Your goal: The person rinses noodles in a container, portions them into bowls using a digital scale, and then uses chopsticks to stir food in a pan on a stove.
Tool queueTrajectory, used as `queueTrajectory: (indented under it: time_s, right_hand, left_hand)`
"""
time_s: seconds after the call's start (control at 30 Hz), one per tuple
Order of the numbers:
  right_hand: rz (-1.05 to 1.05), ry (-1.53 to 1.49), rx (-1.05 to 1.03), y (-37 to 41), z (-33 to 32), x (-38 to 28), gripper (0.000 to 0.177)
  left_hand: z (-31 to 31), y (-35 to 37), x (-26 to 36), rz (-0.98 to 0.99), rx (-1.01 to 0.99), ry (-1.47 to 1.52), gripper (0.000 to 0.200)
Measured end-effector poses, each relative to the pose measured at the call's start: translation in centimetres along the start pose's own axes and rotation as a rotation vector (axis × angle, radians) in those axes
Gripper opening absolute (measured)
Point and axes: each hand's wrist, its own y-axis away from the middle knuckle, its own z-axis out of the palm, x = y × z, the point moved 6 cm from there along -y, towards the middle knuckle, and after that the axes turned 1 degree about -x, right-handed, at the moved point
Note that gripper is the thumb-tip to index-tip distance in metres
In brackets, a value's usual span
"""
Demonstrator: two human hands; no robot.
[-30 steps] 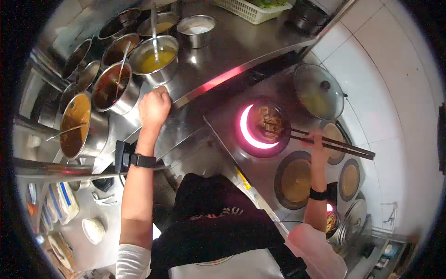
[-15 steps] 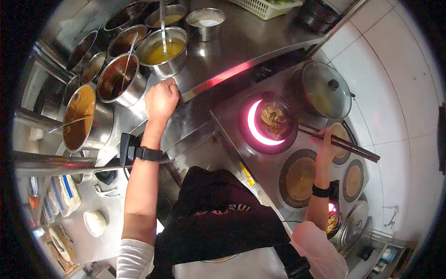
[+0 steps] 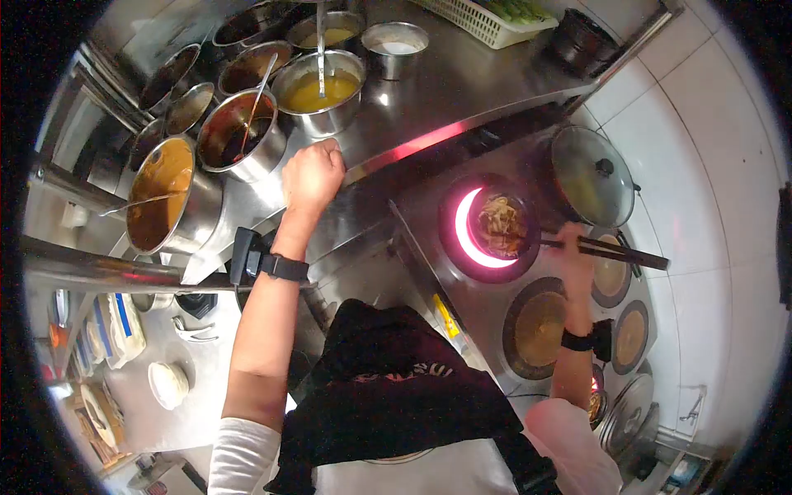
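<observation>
My left hand is a closed fist at the edge of the steel counter, just below a pot of yellow liquid; nothing shows in it. My right hand grips long dark chopsticks, whose tips reach toward a small dark pan of noodle-like food. That pan sits on a burner with a bright pink crescent glow on its left side. Beside my left hand stands a steel pot of dark red sauce with a spoon in it.
More sauce pots line the upper left, including an orange-brown one. A glass-lidded pot is behind my right hand. Round hotplates lie nearer me. A white basket of greens and a dark container sit at the top.
The view has shifted, so most things appear further right. My right hand still holds the chopsticks, now angled less steeply. The food in the pan looks rearranged. My left hand remains a fist.
</observation>
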Motion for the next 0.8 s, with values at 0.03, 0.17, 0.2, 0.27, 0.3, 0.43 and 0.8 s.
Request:
queueTrajectory:
  time_s: [0.03, 0.17, 0.2, 0.27, 0.3, 0.43, 0.8]
  right_hand:
    - [-0.176, 0.093, 0.083, 0.1, -0.7, -1.0, 0.019]
    - [0.141, -0.402, 0.090, 0.2, 0.4, -1.7, 0.017]
    - [0.216, -0.401, 0.034, 0.5, 1.9, -0.5, 0.017]
    - [0.283, -0.401, -0.024, 0.4, 2.9, 0.7, 0.017]
    - [0.263, -0.289, -0.032, 0.6, 2.4, 0.8, 0.017]
    - [0.116, 0.344, -0.038, 1.3, -2.4, -0.2, 0.019]
    - [-0.144, 0.245, -0.288, 1.6, 6.7, -10.4, 0.027]
  left_hand:
    - [0.0, 0.1, -0.1, -0.004, -0.003, -0.002, 0.022]
    - [0.2, 0.0, -0.1, -0.010, -0.017, 0.011, 0.021]
    - [0.2, 0.0, -0.1, -0.010, -0.011, 0.015, 0.021]
    - [0.1, -0.1, 0.0, -0.016, -0.025, -0.001, 0.021]
    - [0.1, 0.0, 0.0, -0.023, -0.044, -0.015, 0.021]
    - [0.1, 0.0, 0.0, -0.024, -0.043, -0.002, 0.020]
    - [-4.3, 2.7, 0.6, -0.065, -0.141, 0.136, 0.018]
